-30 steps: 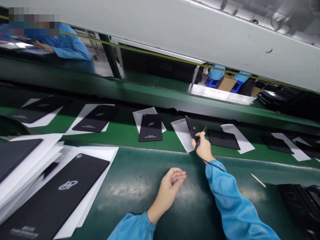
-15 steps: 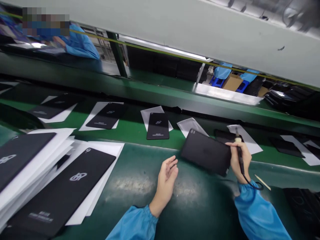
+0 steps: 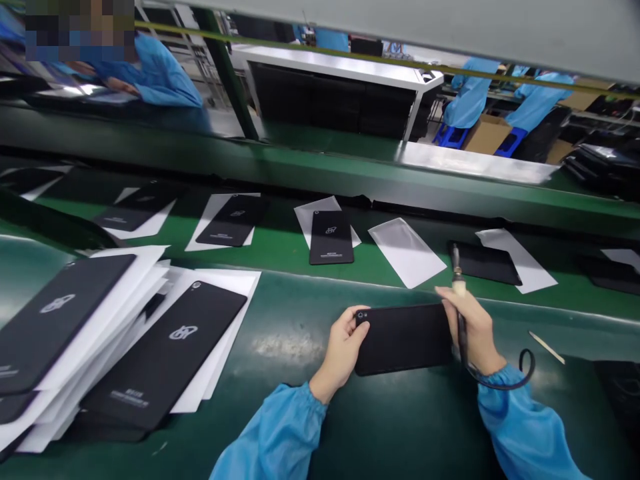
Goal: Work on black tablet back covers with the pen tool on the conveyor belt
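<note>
A black tablet back cover (image 3: 404, 337) is held flat just above the dark green bench (image 3: 310, 427) between both my hands. My left hand (image 3: 344, 351) grips its left end, fingers curled round the edge. My right hand (image 3: 473, 328) grips the right end and also pinches a thin black corded tool (image 3: 457, 293) that points up and away. A bare white sheet (image 3: 406, 251) lies on the green conveyor belt (image 3: 280, 250) just beyond the cover.
Stacks of black covers on white sheets (image 3: 125, 347) fill the bench's left. More covers on sheets (image 3: 331, 237) lie along the belt. A thin stick (image 3: 547, 347) lies at right. People in blue coats (image 3: 150, 73) work across the line.
My right hand lifted the cover off its white sheet on the belt and carried it back to the bench. My left hand, open before, has closed on the cover's left end.
</note>
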A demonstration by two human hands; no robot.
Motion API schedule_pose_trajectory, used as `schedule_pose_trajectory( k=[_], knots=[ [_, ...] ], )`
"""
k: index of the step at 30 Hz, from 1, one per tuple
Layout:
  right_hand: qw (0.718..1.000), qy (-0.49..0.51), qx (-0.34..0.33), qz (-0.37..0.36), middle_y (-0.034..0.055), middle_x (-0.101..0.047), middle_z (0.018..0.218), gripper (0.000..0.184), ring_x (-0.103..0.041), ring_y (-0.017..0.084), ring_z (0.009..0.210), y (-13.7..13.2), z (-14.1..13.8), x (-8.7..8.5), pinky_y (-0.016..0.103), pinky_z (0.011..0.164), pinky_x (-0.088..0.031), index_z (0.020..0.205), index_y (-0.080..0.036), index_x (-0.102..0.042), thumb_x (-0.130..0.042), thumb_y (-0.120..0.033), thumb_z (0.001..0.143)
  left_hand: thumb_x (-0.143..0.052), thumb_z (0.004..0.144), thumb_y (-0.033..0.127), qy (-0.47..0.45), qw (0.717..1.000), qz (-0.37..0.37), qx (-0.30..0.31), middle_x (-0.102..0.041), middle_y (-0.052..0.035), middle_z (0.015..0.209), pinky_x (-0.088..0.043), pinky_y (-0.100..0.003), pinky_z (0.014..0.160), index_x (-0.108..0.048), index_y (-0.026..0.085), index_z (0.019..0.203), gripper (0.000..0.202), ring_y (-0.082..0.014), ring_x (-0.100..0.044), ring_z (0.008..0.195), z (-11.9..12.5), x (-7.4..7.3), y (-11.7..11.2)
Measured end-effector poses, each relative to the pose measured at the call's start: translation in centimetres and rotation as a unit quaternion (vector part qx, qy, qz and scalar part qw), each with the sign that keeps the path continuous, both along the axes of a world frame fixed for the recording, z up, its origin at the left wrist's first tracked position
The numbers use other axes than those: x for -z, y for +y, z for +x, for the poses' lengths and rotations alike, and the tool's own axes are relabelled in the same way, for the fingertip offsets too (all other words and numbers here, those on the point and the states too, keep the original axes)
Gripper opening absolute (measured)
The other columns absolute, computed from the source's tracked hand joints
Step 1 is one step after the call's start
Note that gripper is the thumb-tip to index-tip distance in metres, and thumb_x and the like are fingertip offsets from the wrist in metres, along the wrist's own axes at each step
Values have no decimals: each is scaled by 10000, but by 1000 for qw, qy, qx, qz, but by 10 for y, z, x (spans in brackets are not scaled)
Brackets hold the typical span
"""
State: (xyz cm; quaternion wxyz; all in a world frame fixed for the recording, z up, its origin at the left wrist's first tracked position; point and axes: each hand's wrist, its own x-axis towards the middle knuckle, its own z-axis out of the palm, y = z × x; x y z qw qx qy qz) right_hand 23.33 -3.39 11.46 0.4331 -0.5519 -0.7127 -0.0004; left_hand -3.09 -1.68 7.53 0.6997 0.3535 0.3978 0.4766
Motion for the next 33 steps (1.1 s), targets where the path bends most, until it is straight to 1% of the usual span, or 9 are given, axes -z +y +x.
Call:
schedule_pose_trajectory(
  k=[2, 5, 11, 14, 16, 18, 22, 26, 33],
  knots=[
    [1000, -11, 4, 27, 69, -752, 1075, 315, -716, 248, 981, -6, 0, -6, 402, 903, -557, 1244, -249, -689, -607, -169, 950, -781, 776, 329, -5, 1000, -15, -1, -734, -33, 886, -492, -251, 737, -651, 183, 1019, 311, -173, -677, 808, 1, 0, -1],
    [998, 57, -26, 25, 35, -765, 899, 370, -723, 200, 776, -18, -6, -12, 361, 773, -584, 1330, -254, -644, -603, -200, 966, -792, 767, 344, -36, 999, -40, 6, -717, -8, 816, -498, -250, 682, -592, 198, 988, 331, -155, -669, 710, 2, -2, -2],
    [956, 284, -37, -62, 32, -736, 767, 355, -622, 148, 529, -33, -33, -11, 290, 500, -505, 1361, -204, -581, -494, -305, 1032, -815, 733, 308, -77, 995, -55, 15, -734, -22, 840, -527, -276, 748, -578, 192, 999, 375, -177, -705, 769, 3, -6, -4],
    [942, 319, -62, -86, 34, -727, 732, 315, -595, 136, 488, -39, -38, -11, 264, 445, -465, 1289, -200, -633, -497, -325, 1035, -796, 748, 305, -69, 996, -55, 14, -733, -25, 823, -523, -262, 716, -581, 185, 981, 339, -173, -704, 749, 4, -6, -4],
    [950, 282, -99, -90, 51, -732, 745, 325, -627, 155, 534, -43, -38, -11, 279, 475, -500, 1220, -199, -695, -514, -386, 1025, -782, 762, 304, -61, 997, -54, 14, -728, -16, 802, -514, -246, 674, -571, 187, 970, 319, -157, -692, 703, 5, -6, -4],
    [962, 225, -129, -87, 74, -747, 820, 305, -689, 198, 670, -44, -40, -11, 327, 594, -567, 1138, -209, -745, -544, -396, 1007, -769, 775, 301, -57, 997, -51, 16, -720, -1, 782, -505, -234, 639, -552, 196, 965, 307, -140, -673, 657, 5, -7, -5],
    [973, 171, -131, -81, 66, -757, 951, 193, -718, 232, 897, -43, -49, -10, 358, 799, -588, 1077, -241, -754, -637, -186, 933, -754, 782, 275, -62, 997, -45, 15, -708, 21, 757, -491, -215, 604, -507, 213, 958, 310, -117, -644, 613, 6, -9, -6],
    [965, 179, -163, -97, 59, -743, 982, 266, -718, 213, 898, -41, -57, -5, 327, 790, -588, 1093, -243, -733, -650, -89, 894, -752, 778, 262, -63, 997, -48, 15, -701, 25, 748, -477, -202, 582, -491, 216, 962, 323, -110, -635, 600, 7, -10, -6],
    [964, 175, -168, -112, 65, -740, 1013, 272, -718, 213, 934, -39, -58, 3, 324, 807, -594, 1105, -240, -734, -643, -86, 899, -782, 759, 293, -58, 997, -55, 9, -692, 26, 758, -477, -206, 587, -493, 220, 967, 364, -115, -642, 611, 6, -8, -6]
  ],
)
